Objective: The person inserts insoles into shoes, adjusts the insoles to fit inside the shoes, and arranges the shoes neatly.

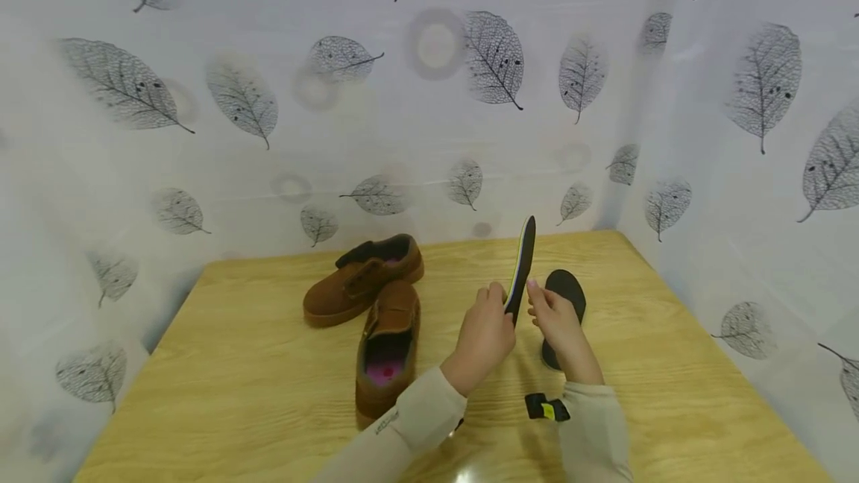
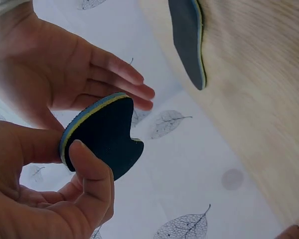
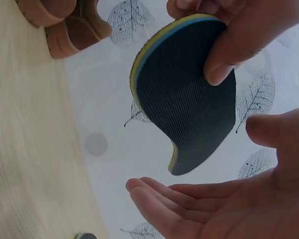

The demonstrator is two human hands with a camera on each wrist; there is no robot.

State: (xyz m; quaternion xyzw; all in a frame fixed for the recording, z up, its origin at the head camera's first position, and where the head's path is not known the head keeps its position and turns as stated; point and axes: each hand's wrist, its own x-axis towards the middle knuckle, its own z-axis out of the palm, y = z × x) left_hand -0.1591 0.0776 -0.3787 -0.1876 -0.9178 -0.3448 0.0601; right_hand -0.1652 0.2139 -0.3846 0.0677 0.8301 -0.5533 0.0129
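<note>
My left hand (image 1: 485,334) pinches a dark shoe insole (image 1: 525,263) near its lower end and holds it up on edge above the table. In the right wrist view, the insole (image 3: 187,99) shows a ribbed dark face with a yellow and blue edge. My right hand (image 1: 562,328) is just right of it, with fingers extended and nothing gripped; the right wrist view shows that palm (image 3: 229,209) below the insole's end. A second dark insole (image 1: 567,288) lies on the table behind my right hand, partly hidden by it.
Two brown shoes (image 1: 385,364) stand left of my hands, one resting against the other; pink shows inside the nearer one. A small black item with a yellow patch (image 1: 547,410) is near my right sleeve. A leaf-print curtain (image 1: 429,133) surrounds the wooden table (image 1: 255,364).
</note>
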